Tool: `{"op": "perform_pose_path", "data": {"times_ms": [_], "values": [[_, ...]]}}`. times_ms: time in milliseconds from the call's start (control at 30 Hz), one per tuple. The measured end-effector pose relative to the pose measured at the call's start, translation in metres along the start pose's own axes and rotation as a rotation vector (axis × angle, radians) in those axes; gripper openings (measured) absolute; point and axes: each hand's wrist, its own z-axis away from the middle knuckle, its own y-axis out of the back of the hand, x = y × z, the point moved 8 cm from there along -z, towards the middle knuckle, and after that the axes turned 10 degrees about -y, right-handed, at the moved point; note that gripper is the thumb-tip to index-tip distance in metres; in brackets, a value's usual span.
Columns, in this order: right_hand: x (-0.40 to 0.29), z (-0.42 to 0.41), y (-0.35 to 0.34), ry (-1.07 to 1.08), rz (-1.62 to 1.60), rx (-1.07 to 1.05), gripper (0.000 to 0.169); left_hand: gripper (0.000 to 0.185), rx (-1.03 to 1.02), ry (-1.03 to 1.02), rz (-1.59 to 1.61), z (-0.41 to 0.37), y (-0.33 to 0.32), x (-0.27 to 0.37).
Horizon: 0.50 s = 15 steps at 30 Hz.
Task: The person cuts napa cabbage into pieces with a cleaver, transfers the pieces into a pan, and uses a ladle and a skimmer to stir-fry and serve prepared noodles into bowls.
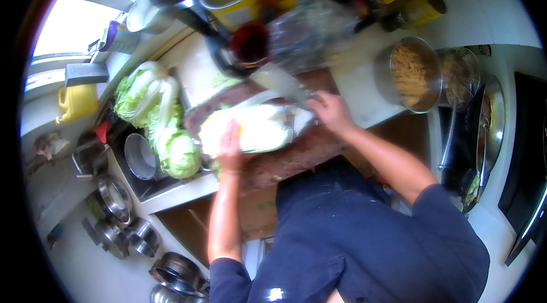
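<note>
A halved or trimmed napa cabbage (261, 128) lies across a reddish-brown cutting board (284, 168), its white stem end toward the right. My left hand (230, 145) presses flat on its leafy end, fingers extended. In my right hand (331, 110) is the handle of a broad cleaver (275, 80), whose blade points to the far left just beyond the cabbage. Motion blurs the blade, so I cannot tell whether it touches the cabbage. A small pale cut piece (301, 120) sits at the stem end, near my right hand.
More napa cabbages (164, 127) are heaped over the sink at left, beside a grey bowl (140, 156). Yellow tubs (228, 1) and a clear plastic bag (310, 31) stand behind the board. At right is a steel pot (412, 74) of tan, crumbly contents.
</note>
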Motion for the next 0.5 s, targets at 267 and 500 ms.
{"op": "perform_pose_path", "data": {"times_ms": [267, 500], "values": [[-0.028, 0.067, 0.037, 0.342, 0.198, 0.219, 0.029, 0.061, -0.05, -0.078, -0.087, 0.002, 0.003, 0.015], [-0.015, 0.131, 0.009, 0.359, 0.426, 0.013, 0.033, 0.069, -0.02, -0.056, -0.004, 0.001, 0.004, 0.012]]}}
